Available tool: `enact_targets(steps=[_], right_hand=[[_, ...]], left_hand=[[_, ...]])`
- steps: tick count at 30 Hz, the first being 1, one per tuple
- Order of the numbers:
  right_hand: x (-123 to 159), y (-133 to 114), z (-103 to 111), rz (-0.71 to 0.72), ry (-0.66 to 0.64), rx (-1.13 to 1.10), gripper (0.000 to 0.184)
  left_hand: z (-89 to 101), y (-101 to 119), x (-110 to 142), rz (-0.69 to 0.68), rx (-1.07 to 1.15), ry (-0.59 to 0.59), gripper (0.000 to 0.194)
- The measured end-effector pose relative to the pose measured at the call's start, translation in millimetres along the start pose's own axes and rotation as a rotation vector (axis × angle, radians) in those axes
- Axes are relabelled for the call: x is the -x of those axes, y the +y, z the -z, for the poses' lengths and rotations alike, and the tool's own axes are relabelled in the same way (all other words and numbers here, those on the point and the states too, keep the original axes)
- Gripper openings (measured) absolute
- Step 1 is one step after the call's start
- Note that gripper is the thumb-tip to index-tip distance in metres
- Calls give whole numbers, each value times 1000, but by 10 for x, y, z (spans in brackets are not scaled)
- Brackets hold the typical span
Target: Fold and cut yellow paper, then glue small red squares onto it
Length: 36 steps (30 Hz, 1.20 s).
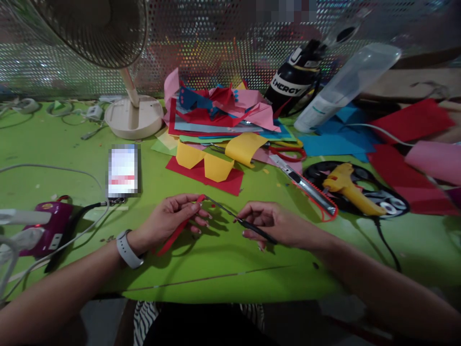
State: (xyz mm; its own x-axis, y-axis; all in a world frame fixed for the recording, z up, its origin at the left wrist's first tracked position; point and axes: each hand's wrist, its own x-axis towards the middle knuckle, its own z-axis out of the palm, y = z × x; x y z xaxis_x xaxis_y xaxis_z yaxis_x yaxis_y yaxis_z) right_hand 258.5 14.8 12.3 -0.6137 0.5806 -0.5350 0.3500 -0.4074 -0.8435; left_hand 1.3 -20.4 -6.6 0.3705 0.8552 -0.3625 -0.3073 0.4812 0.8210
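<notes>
Pinched in my left hand (180,214) is a red paper strip (173,239), its tail hanging below the palm toward the wrist. My right hand (268,222) grips a pair of scissors (254,229) by the dark handles. The thin blades point left and meet the top end of the strip at my left fingertips. A tiny red scrap (213,206) shows near the blades. Just beyond both hands, two yellow folded paper pieces (219,167) stand on a red paper sheet (230,184).
A yellow glue gun (355,190) rests on a black stand at right, beside a box cutter (306,185). Behind are a paper pile (223,115), a black bottle (295,79) and a clear bottle (345,89). A fan (133,115), phone (123,170) and purple power strip (54,223) occupy the left.
</notes>
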Motion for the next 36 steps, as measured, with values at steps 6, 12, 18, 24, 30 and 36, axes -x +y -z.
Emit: enact_targets(steps=[6,12,18,24,30,36], right_hand=[[9,-27,-35,-32,0,10,53],[1,-4,-47,-29,3,18,53],[-10,7,-32,-22,-17,-13,52],[-20,38,-24,-20,-15,-14,52],[-16,26,-56,-19,5,-10,54],[-9,38,-23,-2,-1,-4,54]], left_hand=[[-4,-5,-1,13,-6,-10,26],[9,-35,-11,0,-14,-22,22],[-9,-29,-2,0,-44,2,25],[-30,-13,5,-3,-50,7,24],[-26,-24,4,-6,-68,7,25],[-27,-11,-2,1,-68,14,30]])
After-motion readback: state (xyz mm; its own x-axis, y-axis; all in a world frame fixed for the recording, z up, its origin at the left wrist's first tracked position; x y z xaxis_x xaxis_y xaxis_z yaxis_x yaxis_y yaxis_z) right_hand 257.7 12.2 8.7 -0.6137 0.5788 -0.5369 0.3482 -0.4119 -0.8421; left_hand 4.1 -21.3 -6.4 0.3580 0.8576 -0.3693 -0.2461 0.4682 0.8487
